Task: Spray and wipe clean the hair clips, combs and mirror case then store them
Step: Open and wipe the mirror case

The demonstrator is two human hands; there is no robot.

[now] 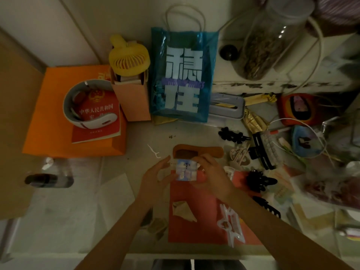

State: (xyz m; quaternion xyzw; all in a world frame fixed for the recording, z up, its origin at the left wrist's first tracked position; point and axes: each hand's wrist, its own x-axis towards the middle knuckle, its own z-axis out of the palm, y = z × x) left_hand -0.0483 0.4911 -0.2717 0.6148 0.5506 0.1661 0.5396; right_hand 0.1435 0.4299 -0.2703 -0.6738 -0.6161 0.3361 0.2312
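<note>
Both hands hold a small square mirror case [186,170] with a pale blue picture on it, above the middle of the table. My left hand [155,176] touches its left edge with fingers spread. My right hand [211,173] grips its right side. Just behind it lies a brown wooden comb [200,150]. Black hair clips lie to the right: a flower-shaped one [231,135], a big claw clip [261,152], another black clip [260,181] and a toothed one [267,206]. A pale clip [239,155] sits beside the comb.
A blue plastic bag [183,75] stands at the back, with a yellow fan [128,57] in a pink box and an orange box [58,117] to its left. A dark spray bottle [48,180] lies at the left. A red sheet [196,213] covers the table under my hands. Clutter fills the right.
</note>
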